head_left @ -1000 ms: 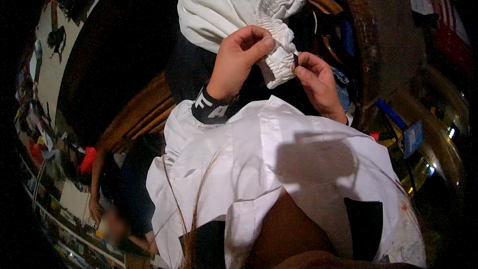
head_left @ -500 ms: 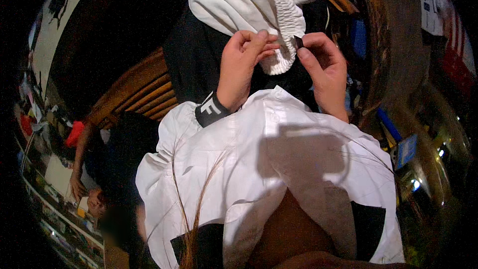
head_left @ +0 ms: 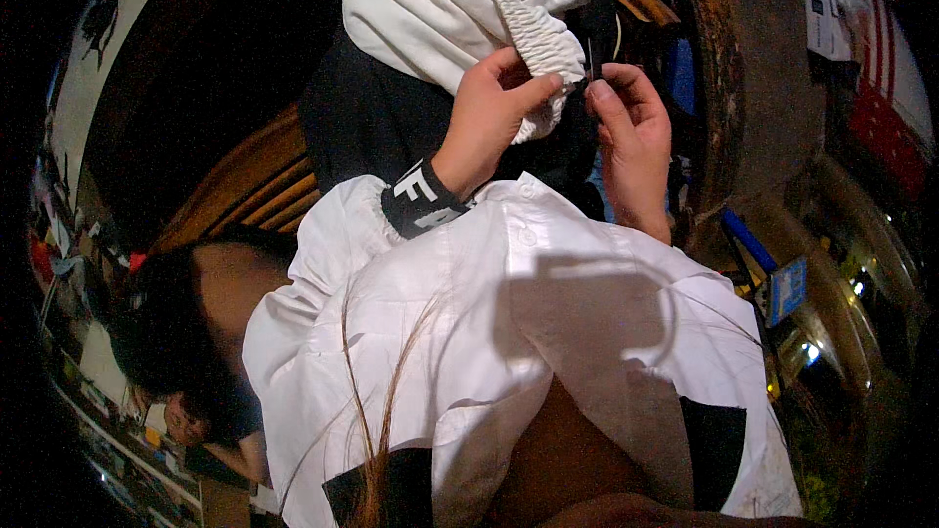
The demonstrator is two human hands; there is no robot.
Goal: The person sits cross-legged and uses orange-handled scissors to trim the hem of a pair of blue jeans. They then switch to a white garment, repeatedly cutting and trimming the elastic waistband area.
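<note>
A white garment [head_left: 421, 0] with an elastic, tightly gathered edge [head_left: 533, 29] lies bunched over black cloth [head_left: 362, 98] in front of me. My left hand [head_left: 489, 117] is closed on the lower end of that gathered edge, thumb on top and fingers partly behind the cloth. Just to the right, my right hand [head_left: 634, 132] pinches a small dark, thin, pointed tool [head_left: 591, 61] between thumb and forefinger. Its tip points up, close beside the gathers; whether it touches them I cannot tell. The exact kind of tool is too small to make out.
Wooden slats [head_left: 254, 186] of a seat stand at the left. A rough-edged wooden piece [head_left: 711, 68] rises right of my right hand. Another person's arm [head_left: 230, 293] is at the lower left. A blue card-like object [head_left: 785, 291] lies at the right.
My left hand has closed on the gathered edge, where its fingers were loose beside it. The dark tool in my right hand now points upward. The person at left has shifted.
</note>
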